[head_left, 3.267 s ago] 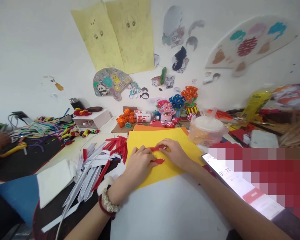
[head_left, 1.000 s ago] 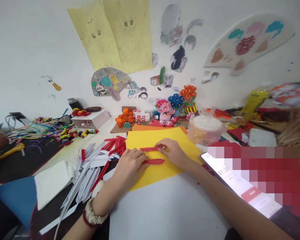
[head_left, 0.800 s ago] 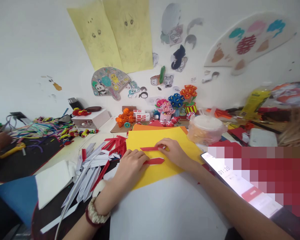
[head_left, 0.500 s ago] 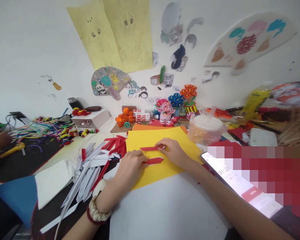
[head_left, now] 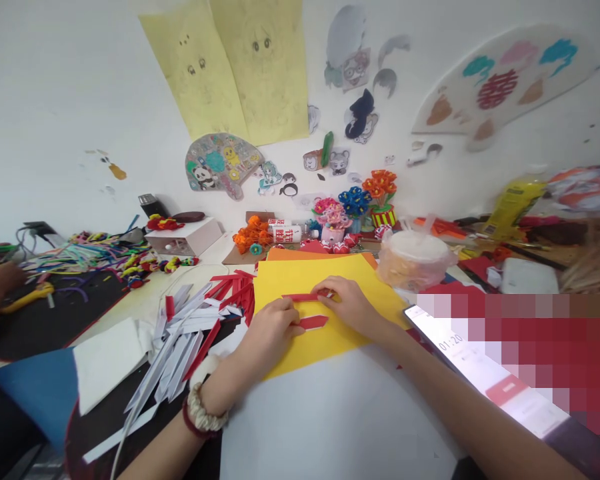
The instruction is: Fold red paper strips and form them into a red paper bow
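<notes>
Yellow paper (head_left: pixel 340 337) lies in front of me with two folded red paper strips on it. My right hand (head_left: pixel 347 303) is closed, its thumb and fingertips pinching the right end of the upper red paper strip (head_left: pixel 304 297). My left hand (head_left: pixel 275 330) is closed too, its bent fingers at the left end of that strip. Just below, the lower red paper strip (head_left: pixel 314 323) lies roughly parallel, pointed at its right end; its left end is hidden by my left thumb. Left of the yellow paper is a pile of folded white strips (head_left: pixel 180 357) and red strips (head_left: pixel 237 290).
A large white sheet (head_left: pixel 330 420) covers the near table. At right, a lit phone (head_left: pixel 485 373) lies beside red paper. A wrapped lidded cup (head_left: pixel 415 257) and handmade flowers (head_left: pixel 355 200) stand behind. At far left, another person's hand (head_left: pixel 0 287) is near yellow-handled pliers (head_left: pixel 27 298).
My left hand has shifted up slightly, from the lower red strip's left end to the upper strip's left end. My right hand keeps its pinch on the upper strip.
</notes>
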Motion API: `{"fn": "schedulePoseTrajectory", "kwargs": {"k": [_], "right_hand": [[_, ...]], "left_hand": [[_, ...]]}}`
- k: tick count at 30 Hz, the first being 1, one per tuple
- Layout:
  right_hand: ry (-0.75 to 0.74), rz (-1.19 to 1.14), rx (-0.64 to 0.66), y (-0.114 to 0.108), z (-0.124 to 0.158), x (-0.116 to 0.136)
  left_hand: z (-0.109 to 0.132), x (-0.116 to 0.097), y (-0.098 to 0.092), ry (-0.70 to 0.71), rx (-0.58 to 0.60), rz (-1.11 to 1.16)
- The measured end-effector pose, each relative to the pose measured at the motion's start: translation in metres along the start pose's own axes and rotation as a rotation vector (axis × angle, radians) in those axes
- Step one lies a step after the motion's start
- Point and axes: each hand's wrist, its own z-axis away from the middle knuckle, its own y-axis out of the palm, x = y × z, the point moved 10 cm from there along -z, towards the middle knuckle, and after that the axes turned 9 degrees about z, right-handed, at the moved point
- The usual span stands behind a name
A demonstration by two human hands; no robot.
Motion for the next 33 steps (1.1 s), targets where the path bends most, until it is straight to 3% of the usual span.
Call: {"fn": "schedulePoseTrajectory", "kwargs": {"k": [8, 23, 33], "right_hand": [[-0.003, -0.001, -0.007, -0.0026, 0.0007, 0.0034], [-0.019, -0.005, -0.003, 0.0002, 0.0002, 0.0006], [-0.007, -0.003, 0.002, -0.0012, 0.0006, 0.002]], "left_hand": [[0.0047, -0.0017, 0.0, 0.051, -0.015, -0.081], [0.0013, -0.0041, 0.0014, 0.085, -0.017, -0.005], [0.0067, -0.0083, -0.0036, 0.114, -0.004, -0.129]]}}
